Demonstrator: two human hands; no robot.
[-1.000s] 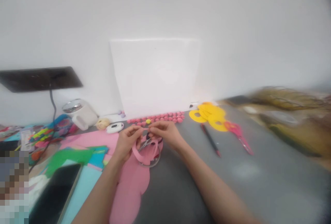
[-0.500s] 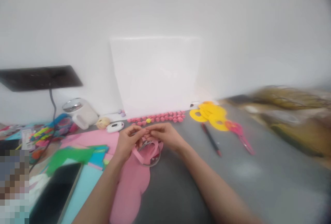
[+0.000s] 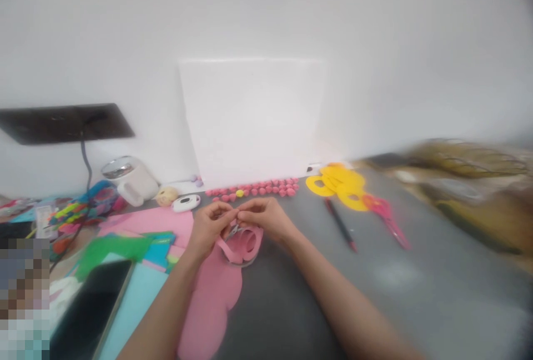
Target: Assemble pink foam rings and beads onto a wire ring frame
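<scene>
My left hand (image 3: pixel 210 228) and my right hand (image 3: pixel 266 218) meet fingertip to fingertip over the table, both closed in a pinch. What lies between the fingers is too small and blurred to name. Just beneath them is a pink looped thing (image 3: pixel 251 242), with a small grey metallic piece at its upper end by the left fingers. It rests in or on a round, clear-rimmed dish (image 3: pixel 244 264). Under and beside that dish spreads a pink scallop-edged sheet (image 3: pixel 208 310), partly covered by my left forearm.
Rows of small pink balls (image 3: pixel 266 188) and one yellow ball lie before a white board (image 3: pixel 254 121). Yellow cut-out rings (image 3: pixel 353 196), pink scissors (image 3: pixel 389 221) and a dark pen (image 3: pixel 341 224) are right. Coloured sheets (image 3: pixel 116 254), a phone (image 3: pixel 91 310) and a white cup-like object (image 3: pixel 135 182) are left.
The pink looped thing beneath my hands has shifted and turned slightly, its loop now more plainly visible. Both hands keep their pinch in nearly the same place.
</scene>
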